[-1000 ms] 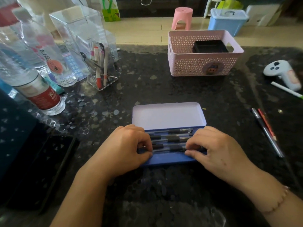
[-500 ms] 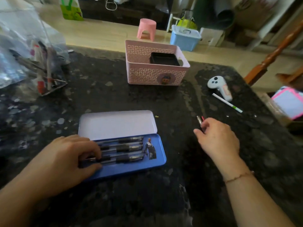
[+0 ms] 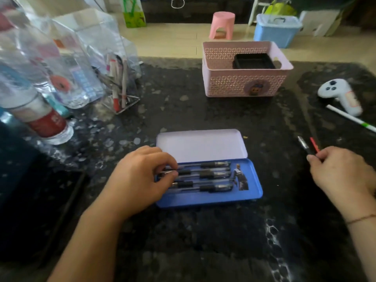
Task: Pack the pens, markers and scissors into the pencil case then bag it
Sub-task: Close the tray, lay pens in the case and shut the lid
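On the dark speckled tabletop (image 3: 213, 241), seen from the head camera, a blue tin pencil case (image 3: 252, 197) lay open near the centre, its pale lid (image 3: 203, 144) folded flat toward 12 o'clock. Several black-gripped pens (image 3: 211, 176) lay side by side in the tray, running from 9 to 3 o'clock, with a small printed figure at the tray's 3 o'clock end.

The left hand (image 3: 138, 180) rested over the 9 o'clock end of the case, its grip pinched together on the ends of the pens there. The right hand (image 3: 341, 174) sat well apart from the case at 3 o'clock, its grip closed around a dark pen (image 3: 304, 145) and a red pen (image 3: 314, 144), whose tips stuck out toward 11 o'clock.

At 1 o'clock from the case stood a pink perforated basket (image 3: 240, 86) holding a black tray (image 3: 253, 61). At 2 o'clock lay a white controller (image 3: 339, 92), with a white marker (image 3: 350, 119) just beside it. At 10 o'clock a clear holder (image 3: 120, 92) held more pens upright, beside blurred water bottles (image 3: 38, 117).
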The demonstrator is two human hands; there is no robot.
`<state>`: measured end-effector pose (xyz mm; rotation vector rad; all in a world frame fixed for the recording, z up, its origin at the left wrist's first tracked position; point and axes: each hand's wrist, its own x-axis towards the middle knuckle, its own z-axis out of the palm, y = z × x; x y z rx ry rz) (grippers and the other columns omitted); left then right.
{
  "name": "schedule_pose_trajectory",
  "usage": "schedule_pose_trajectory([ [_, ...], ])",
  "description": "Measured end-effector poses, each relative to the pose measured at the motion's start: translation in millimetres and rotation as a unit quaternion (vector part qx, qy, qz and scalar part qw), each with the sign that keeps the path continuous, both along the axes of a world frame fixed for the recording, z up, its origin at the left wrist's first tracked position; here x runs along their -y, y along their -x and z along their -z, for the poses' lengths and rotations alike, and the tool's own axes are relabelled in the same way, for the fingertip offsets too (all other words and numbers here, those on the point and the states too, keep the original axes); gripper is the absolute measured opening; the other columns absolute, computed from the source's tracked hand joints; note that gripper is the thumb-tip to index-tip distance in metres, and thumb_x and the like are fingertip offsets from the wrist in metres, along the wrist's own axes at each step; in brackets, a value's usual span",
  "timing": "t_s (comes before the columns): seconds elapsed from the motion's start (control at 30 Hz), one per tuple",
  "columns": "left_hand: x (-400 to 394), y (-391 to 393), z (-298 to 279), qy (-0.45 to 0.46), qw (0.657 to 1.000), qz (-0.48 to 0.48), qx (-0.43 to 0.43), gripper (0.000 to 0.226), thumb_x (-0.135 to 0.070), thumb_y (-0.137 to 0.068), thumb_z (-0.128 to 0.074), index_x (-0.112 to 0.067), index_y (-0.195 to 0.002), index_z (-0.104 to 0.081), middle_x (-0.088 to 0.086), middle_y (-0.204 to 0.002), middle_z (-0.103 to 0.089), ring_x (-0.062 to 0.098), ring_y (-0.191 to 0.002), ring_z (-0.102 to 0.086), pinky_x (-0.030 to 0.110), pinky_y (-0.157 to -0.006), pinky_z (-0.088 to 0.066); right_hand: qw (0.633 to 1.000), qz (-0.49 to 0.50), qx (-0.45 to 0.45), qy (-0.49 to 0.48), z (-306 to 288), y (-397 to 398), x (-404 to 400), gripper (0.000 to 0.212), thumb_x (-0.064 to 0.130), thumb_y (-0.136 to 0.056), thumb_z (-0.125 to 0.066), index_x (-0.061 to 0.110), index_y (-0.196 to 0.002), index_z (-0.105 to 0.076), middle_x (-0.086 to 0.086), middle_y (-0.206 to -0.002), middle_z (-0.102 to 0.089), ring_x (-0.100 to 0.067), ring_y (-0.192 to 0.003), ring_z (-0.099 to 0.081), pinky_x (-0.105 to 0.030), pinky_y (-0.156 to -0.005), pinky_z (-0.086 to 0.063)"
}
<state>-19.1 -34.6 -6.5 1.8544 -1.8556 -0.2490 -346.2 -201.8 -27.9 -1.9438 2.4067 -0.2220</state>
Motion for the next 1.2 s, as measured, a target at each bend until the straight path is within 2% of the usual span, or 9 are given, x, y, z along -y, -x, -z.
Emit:
schedule_pose_trajectory([
  [0.1, 0, -2, 2, 0.009, 1.000, -0.009, 0.004, 0.004, -0.027, -0.079, -0.068, -0.029, -0.082, -0.068, -0.012, -0.065, -0.052, 0.007, -0.067, -0.050, 0.026, -0.063, -0.046, 0.991, -0.097, 0.004, 0.096, -21, -18, -14, 0.022, 0.040, -0.083, -0.062, 0.018, -0.086, -0.066, -0.010, -0.088, -0.064, -0.039, -0.083, -0.061, -0.045, -0.070, -0.053],
  [0.2, 1, -4, 4, 0.021, 0.999, -0.047, -0.004, 0.007, -0.022, -0.081, -0.070, -0.027, -0.083, -0.067, -0.009, -0.064, -0.053, 0.010, -0.068, -0.052, 0.030, -0.064, -0.048, 0.929, -0.321, 0.052, 0.180, -43, -65, -62, 0.009, 0.032, -0.087, -0.062, 0.023, -0.085, -0.065, -0.001, -0.091, -0.064, -0.031, -0.083, -0.054, -0.037, -0.064, -0.048],
  [0.3, -1, -6, 4, -0.006, 0.999, -0.041, -0.018, 0.009, -0.022, -0.082, -0.069, -0.030, -0.086, -0.067, -0.008, -0.065, -0.053, 0.008, -0.068, -0.053, 0.025, -0.064, -0.045, 0.853, -0.485, 0.080, 0.178, -32, -103, -100, 0.011, 0.032, -0.084, -0.063, 0.022, -0.084, -0.068, 0.003, -0.080, -0.067, -0.024, -0.075, -0.056, -0.038, -0.057, -0.048],
  [0.4, -3, -7, 3, -0.063, 0.997, -0.001, -0.042, 0.013, -0.020, -0.081, -0.069, -0.032, -0.087, -0.068, -0.010, -0.071, -0.056, 0.008, -0.070, -0.055, 0.019, -0.062, -0.042, 0.812, -0.557, 0.096, 0.142, -10, -117, -109, 0.009, 0.030, -0.083, -0.068, 0.021, -0.084, -0.067, 0.003, -0.081, -0.068, -0.021, -0.074, -0.057, -0.039, -0.056, -0.050],
  [0.6, -5, -4, 1, -0.089, 0.992, 0.037, -0.078, 0.016, -0.017, -0.076, -0.068, -0.031, -0.082, -0.069, -0.007, -0.073, -0.057, 0.012, -0.070, -0.058, 0.029, -0.063, -0.049, 0.823, -0.549, 0.112, 0.094, 4, -130, -113, 0.010, 0.032, -0.080, -0.071, 0.022, -0.082, -0.068, 0.006, -0.082, -0.064, -0.015, -0.073, -0.054, -0.029, -0.056, -0.047],
  [0.73, -6, -2, -1, -0.105, 0.992, 0.049, -0.059, 0.011, -0.032, -0.069, -0.073, -0.033, -0.079, -0.069, -0.009, -0.070, -0.056, 0.009, -0.073, -0.056, 0.028, -0.066, -0.048, 0.838, -0.525, 0.134, 0.067, 5, -131, -111, 0.010, 0.036, -0.078, -0.073, 0.027, -0.080, -0.069, 0.010, -0.080, -0.062, -0.011, -0.073, -0.052, -0.027, -0.056, -0.046],
  [0.83, -6, -1, -1, -0.118, 0.991, 0.052, -0.031, 0.017, -0.045, -0.067, -0.071, -0.036, -0.080, -0.069, -0.010, -0.070, -0.056, 0.006, -0.075, -0.053, 0.030, -0.072, -0.045, 0.842, -0.516, 0.152, 0.039, 3, -129, -109, 0.010, 0.039, -0.079, -0.071, 0.030, -0.081, -0.070, 0.013, -0.079, -0.063, -0.008, -0.073, -0.052, -0.026, -0.058, -0.047],
  [1.03, -4, 0, 0, -0.128, 0.990, 0.056, 0.001, 0.015, -0.049, -0.068, -0.073, -0.036, -0.075, -0.067, -0.017, -0.071, -0.057, 0.002, -0.079, -0.052, 0.033, -0.086, -0.040, 0.832, -0.535, 0.145, 0.039, 1, -125, -109, 0.011, 0.038, -0.085, -0.063, 0.030, -0.085, -0.071, 0.014, -0.082, -0.065, -0.007, -0.075, -0.052, -0.024, -0.059, -0.047],
  [1.2, 1, 6, -1, -0.115, 0.991, 0.071, -0.004, 0.023, -0.059, -0.065, -0.065, -0.039, -0.076, -0.065, -0.021, -0.068, -0.055, -0.001, -0.076, -0.051, 0.029, -0.076, -0.039, 0.825, -0.538, 0.160, 0.071, -5, -119, -105, 0.014, 0.039, -0.083, -0.061, 0.028, -0.085, -0.069, 0.011, -0.083, -0.066, -0.014, -0.077, -0.053, -0.033, -0.060, -0.047],
])
